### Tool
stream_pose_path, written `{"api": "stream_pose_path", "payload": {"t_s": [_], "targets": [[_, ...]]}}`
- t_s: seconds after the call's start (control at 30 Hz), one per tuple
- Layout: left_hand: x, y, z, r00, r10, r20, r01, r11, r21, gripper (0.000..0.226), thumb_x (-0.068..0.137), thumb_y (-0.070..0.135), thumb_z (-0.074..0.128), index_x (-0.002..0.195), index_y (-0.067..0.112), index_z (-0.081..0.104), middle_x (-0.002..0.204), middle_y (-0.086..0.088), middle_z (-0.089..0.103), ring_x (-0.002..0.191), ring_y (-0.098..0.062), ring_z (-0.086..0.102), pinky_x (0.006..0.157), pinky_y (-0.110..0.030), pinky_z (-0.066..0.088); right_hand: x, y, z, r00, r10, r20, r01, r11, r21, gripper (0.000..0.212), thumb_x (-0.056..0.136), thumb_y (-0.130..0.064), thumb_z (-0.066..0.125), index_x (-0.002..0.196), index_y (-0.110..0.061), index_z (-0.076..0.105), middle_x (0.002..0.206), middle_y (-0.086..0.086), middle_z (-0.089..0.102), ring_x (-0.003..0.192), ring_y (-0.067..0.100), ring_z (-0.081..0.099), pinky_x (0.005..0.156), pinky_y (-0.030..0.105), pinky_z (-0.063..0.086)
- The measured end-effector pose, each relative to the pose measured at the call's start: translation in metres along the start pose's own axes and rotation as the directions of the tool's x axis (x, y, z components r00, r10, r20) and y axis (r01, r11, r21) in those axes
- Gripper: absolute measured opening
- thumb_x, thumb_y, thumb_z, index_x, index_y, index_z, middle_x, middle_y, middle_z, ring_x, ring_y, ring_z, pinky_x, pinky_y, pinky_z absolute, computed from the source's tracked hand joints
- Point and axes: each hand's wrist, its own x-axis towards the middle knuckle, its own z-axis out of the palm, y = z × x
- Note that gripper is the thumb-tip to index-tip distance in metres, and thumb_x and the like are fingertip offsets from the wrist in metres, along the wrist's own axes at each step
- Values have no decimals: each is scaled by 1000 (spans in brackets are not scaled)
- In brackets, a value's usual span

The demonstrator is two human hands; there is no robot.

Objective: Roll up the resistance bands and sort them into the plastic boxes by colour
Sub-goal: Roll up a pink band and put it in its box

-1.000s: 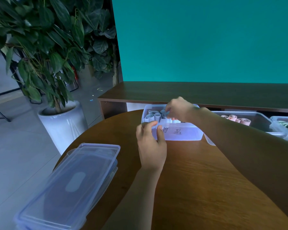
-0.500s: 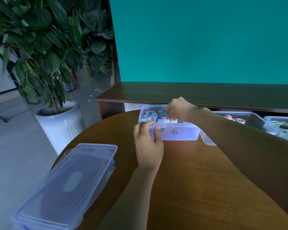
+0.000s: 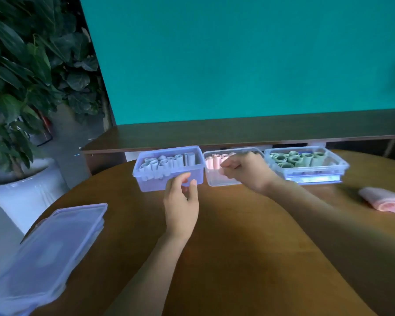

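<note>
We judge the sorting nearly done: pale blue rolls (image 3: pixel 167 164) stand in the left clear plastic box (image 3: pixel 146 185), pink rolls (image 3: pixel 214 161) in the middle box (image 3: pixel 224 182), green rolls (image 3: pixel 292 159) in the right box (image 3: pixel 317 173). Our left hand (image 3: pixel 180 201) hovers loosely curled, holding nothing; our right hand (image 3: pixel 244 169), half curled before the middle box, seems empty. Next comes the soft pink band (image 3: pixel 385 200) lying on the smooth wooden table (image 3: pixel 237 247).

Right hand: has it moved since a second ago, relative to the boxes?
Yes. The right hand has left the blue-band box and now sits in front of the pink-band box beside it.
</note>
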Motion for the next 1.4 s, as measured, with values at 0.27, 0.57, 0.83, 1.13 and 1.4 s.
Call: {"api": "stream_pose_path", "payload": {"t_s": [0.27, 0.57, 0.83, 1.13, 1.4], "targets": [[-95, 103, 95, 873, -163, 460, 233, 968, -99, 27, 97, 31, 64, 123, 24, 64, 108, 10, 67, 96, -4, 62, 79, -7, 44, -156, 104, -81, 960, 208, -186, -210, 978, 6, 7, 92, -20, 71, 88, -23, 76, 87, -10, 73, 79, -2, 64, 74, 20, 51], [-166, 181, 212, 736, -23, 677, 28, 1000, 3, 32, 94, 41, 63, 126, 39, 58, 128, 12, 61, 120, -11, 55, 101, -35, 50, -243, 209, -139, 768, 444, -461, -476, 878, 52, 31, 96, -34, 67, 124, -20, 68, 113, 4, 66, 89, 14, 64, 85, 31, 58], [-155, 197, 281, 694, 56, 718, -121, 992, 40, 53, 97, 47, 58, 145, 47, 39, 148, 7, 45, 138, -21, 39, 111, -42, 39, -203, 255, -151, 557, 688, -464, -610, 719, 334, 49, 97, -35, 66, 140, -16, 52, 97, 4, 70, 49, 8, 61, 39, 13, 41], [-136, 199, 306, 748, 13, 664, 66, 994, -93, 37, 92, 31, 70, 129, 30, 65, 122, 9, 67, 113, -8, 59, 96, -23, 45, -176, 275, -156, 598, 652, -467, -607, 749, 268, 29, 101, -14, 55, 126, -17, 68, 98, 5, 72, 58, 15, 66, 54, 21, 51], [-136, 186, 243, 812, -45, 582, 181, 967, -178, 13, 94, 22, 66, 103, 26, 74, 96, 19, 70, 93, 5, 63, 91, -24, 52, -200, 235, -154, 770, 508, -386, -410, 857, 312, 24, 93, -29, 71, 116, -23, 75, 109, -6, 68, 91, 11, 64, 73, 18, 50]]}}
